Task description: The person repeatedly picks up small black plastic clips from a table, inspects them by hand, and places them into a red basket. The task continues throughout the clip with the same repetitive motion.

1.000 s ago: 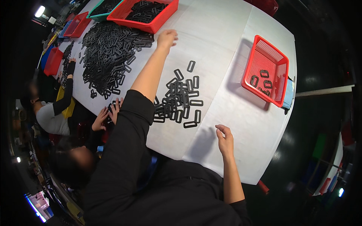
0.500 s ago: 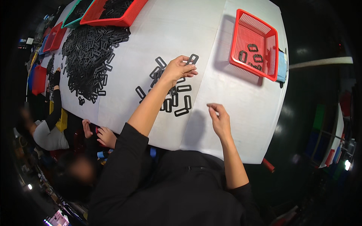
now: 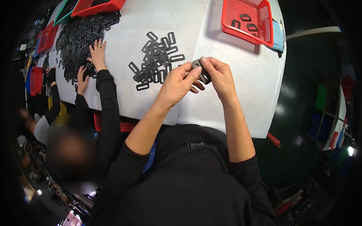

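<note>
Left hand: the left hand point(image 3: 180, 82) pinches with thumb and forefinger, its other fingers loosely curled beneath.
Right hand: the right hand point(image 3: 220, 77) is mostly closed, thumb and fingertips gripping the opposite side of the same piece.
Held piece: a black oblong piece point(image 3: 205, 77) with an opening, tilted between both hands above the table; whether it is one piece or two overlapping, I cannot tell.
Small pile: loose black oblong rings point(image 3: 154, 62) lie flat and overlapping, just beyond and to the left of the left hand.
Table: a white tabletop point(image 3: 211, 109) under everything.
Right-hand basket: a red mesh basket point(image 3: 241, 34) stands past the right hand, a few black pieces point(image 3: 245, 17) inside.
Beside that basket: a light blue item point(image 3: 278, 35) at the table edge.
Large heap: a broad black heap point(image 3: 73, 47) at far left.
Co-worker: one hand point(image 3: 98, 56) over the heap's right side, the other hand point(image 3: 81, 80) at its near edge.
Behind the heap: a red bin point(image 3: 100, 9) and a teal bin point(image 3: 60, 20).
</note>
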A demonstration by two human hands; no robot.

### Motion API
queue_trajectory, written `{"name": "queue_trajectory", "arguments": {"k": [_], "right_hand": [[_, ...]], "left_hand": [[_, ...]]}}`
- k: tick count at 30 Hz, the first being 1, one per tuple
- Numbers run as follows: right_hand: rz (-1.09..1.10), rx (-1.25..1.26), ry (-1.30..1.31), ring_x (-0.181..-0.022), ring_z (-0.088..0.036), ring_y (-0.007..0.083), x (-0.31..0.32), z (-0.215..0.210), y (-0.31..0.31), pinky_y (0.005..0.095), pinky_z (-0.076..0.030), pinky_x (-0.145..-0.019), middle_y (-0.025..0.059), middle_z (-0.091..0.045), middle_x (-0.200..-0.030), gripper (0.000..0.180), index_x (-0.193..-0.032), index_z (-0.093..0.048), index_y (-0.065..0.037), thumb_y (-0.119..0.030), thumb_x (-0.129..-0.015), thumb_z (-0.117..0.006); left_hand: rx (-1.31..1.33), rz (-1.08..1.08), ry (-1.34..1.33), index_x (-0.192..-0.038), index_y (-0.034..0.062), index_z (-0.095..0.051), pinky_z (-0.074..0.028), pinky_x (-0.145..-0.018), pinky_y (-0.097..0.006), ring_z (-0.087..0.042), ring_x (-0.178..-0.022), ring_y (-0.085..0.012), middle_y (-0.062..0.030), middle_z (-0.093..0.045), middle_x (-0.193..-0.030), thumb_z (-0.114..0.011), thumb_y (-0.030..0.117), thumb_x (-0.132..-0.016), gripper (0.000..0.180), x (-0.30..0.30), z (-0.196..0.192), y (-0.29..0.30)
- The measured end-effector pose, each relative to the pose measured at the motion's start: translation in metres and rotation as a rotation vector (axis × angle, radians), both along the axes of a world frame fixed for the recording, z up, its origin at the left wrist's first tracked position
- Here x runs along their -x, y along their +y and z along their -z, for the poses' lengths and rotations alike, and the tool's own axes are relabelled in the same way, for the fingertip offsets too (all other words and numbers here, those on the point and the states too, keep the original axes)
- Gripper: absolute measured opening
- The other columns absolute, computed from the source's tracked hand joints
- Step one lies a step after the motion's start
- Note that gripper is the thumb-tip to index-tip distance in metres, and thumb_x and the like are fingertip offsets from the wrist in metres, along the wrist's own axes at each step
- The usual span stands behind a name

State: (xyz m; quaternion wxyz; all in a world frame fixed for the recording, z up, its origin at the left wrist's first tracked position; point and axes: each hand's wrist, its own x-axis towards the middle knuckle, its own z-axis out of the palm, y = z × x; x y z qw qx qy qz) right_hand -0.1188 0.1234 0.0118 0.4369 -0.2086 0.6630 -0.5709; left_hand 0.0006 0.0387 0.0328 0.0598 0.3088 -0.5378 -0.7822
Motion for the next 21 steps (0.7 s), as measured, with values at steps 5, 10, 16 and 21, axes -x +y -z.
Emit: {"name": "queue_trajectory", "arguments": {"k": [5, 10, 16, 21], "right_hand": [[0.21, 0.158, -0.198, -0.077, -0.059, 0.0141, -0.004, -0.003, 0.01, 0.0282, -0.046, -0.069, 0.008, -0.062, -0.086, 0.039, -0.094, -0.062, -0.001, -0.035, -0.093, -0.044], [0.278, 0.14, -0.195, -0.082, -0.059, 0.0143, 0.001, -0.001, 0.03, 0.0279, -0.047, -0.07, 0.008, -0.061, -0.09, 0.031, -0.098, -0.06, -0.002, -0.028, -0.093, -0.045], [0.171, 0.266, 0.034, -0.08, -0.058, 0.0111, -0.019, -0.002, 0.054, 0.0232, -0.046, -0.069, 0.0061, -0.06, -0.093, 0.022, -0.106, -0.055, -0.002, -0.002, -0.087, -0.046], [0.247, 0.205, 0.062, -0.063, -0.05, 0.0058, -0.021, -0.005, 0.048, 0.0212, -0.042, -0.055, 0.0, -0.055, -0.074, 0.017, -0.102, -0.057, -0.002, -0.012, -0.089, -0.051]], "left_hand": [[0.12, -0.069, -0.023, -0.087, 0.002, -0.06, -0.04, -0.049, -0.02, -0.049, -0.053, -0.0048, -0.0037, -0.06, -0.068, -0.047, 0.02, -0.091, 0.022, -0.002, 0.0, 0.013], [0.11, -0.108, 0.013, -0.088, 0.0019, -0.06, -0.039, -0.05, -0.018, -0.05, -0.054, -0.0045, -0.0043, -0.061, -0.069, -0.048, 0.02, -0.091, 0.022, -0.004, -0.004, 0.023], [0.111, -0.119, 0.035, -0.089, 0.0024, -0.059, -0.04, -0.052, -0.018, -0.052, -0.055, -0.0064, -0.0057, -0.061, -0.071, -0.048, 0.023, -0.092, 0.024, -0.007, -0.006, 0.03], [0.123, -0.124, 0.046, -0.091, 0.0026, -0.057, -0.041, -0.049, -0.019, -0.053, -0.053, -0.0079, -0.0067, -0.061, -0.071, -0.048, 0.026, -0.092, 0.026, -0.006, 0.001, 0.038]]}}
